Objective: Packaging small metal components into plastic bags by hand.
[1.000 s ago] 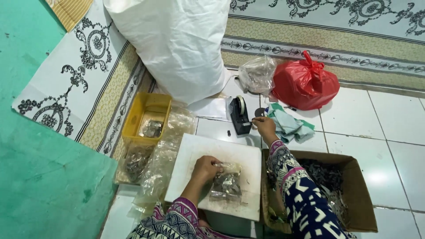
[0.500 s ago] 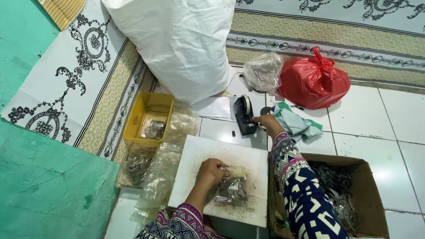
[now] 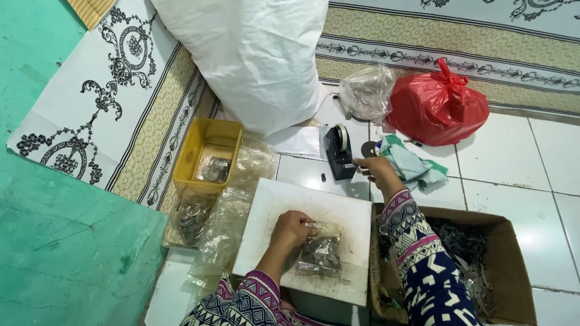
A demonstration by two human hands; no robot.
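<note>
At the far left of the frame I see a green floor (image 3: 66, 253), then a patterned cloth (image 3: 115, 115) running up to the top edge. Just right of it sits a yellow tray (image 3: 192, 158) with small metal pieces inside, and below it lie loose clear plastic bags (image 3: 226, 211). A big white sack (image 3: 254, 57) fills the upper centre. In the lower centre my left hand (image 3: 293, 228) rests on a white board (image 3: 284, 199), fingers curled down onto the folded top of a small clear bag of metal parts (image 3: 319, 256), pinning it flat. Right of centre, my right hand (image 3: 374, 170) reaches to a black tape dispenser (image 3: 338, 154), fingers pinched at its front edge; whether they grip tape I cannot tell. Beyond lie a green cloth (image 3: 411, 166), a clear bag (image 3: 365, 90) and a red bag (image 3: 438, 105). A cardboard box (image 3: 513, 241) sits at lower right.
</note>
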